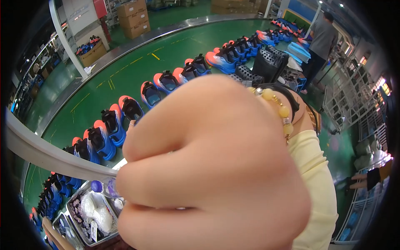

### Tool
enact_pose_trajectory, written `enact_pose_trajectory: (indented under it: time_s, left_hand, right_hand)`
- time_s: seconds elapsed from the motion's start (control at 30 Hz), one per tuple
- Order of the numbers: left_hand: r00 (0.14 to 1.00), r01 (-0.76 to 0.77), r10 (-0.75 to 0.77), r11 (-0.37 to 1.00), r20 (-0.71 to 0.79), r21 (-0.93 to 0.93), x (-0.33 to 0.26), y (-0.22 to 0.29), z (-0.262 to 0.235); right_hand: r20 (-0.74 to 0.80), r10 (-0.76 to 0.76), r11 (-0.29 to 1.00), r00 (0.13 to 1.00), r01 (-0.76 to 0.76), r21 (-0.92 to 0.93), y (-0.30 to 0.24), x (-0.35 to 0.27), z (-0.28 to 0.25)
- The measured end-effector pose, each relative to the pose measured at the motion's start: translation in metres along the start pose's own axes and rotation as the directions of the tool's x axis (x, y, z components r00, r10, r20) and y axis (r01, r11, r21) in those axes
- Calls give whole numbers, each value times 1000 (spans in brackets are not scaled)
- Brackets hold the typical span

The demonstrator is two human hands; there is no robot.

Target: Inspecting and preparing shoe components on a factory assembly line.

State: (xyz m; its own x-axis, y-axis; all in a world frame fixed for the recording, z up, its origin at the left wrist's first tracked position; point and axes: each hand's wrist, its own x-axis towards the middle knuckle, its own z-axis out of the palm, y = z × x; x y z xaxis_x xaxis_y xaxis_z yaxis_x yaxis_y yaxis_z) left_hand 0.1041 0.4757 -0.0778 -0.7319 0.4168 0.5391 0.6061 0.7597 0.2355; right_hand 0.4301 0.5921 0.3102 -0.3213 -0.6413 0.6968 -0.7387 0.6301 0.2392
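My right hand (216, 171) fills the middle of the view, very close and slightly blurred. Its fingers are curled in at the left, and whatever they may hold is hidden behind them. A yellow bead bracelet (283, 111) circles the wrist, with a pale yellow sleeve (314, 183) farther down the arm. My left hand does not show. Past the curled fingers, a purple-capped clear bottle (109, 187) lies by a metal tray (74, 223) with clear plastic bags (98, 212) and small dark pieces.
Blue and coral sports shoes (110, 125) stand in a long row on the green surface (137, 77). Black perforated boots (270, 64) are at the upper right, near a standing person (323, 37). Also there: a pale curved bar (54, 152), stacked cartons (134, 18) and metal racks (343, 96).
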Motion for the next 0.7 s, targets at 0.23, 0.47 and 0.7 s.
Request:
enact_pose_trajectory:
  time_s: [0.23,0.47,0.7]
  left_hand:
    - [986,42,26,918,167,-395,11,55,-22]
    - [994,-9,20,995,-103,102,4,-101,45]
    - [823,457,-278,842,495,-287,9,86,-129]
  right_hand:
    - [59,48,999,997,-47,-21,4,-20,-11]
    - [-36,-12,999,999,14,34,-14,7,-8]
    - [57,60,998,997,-60,8,-7,-20,-18]
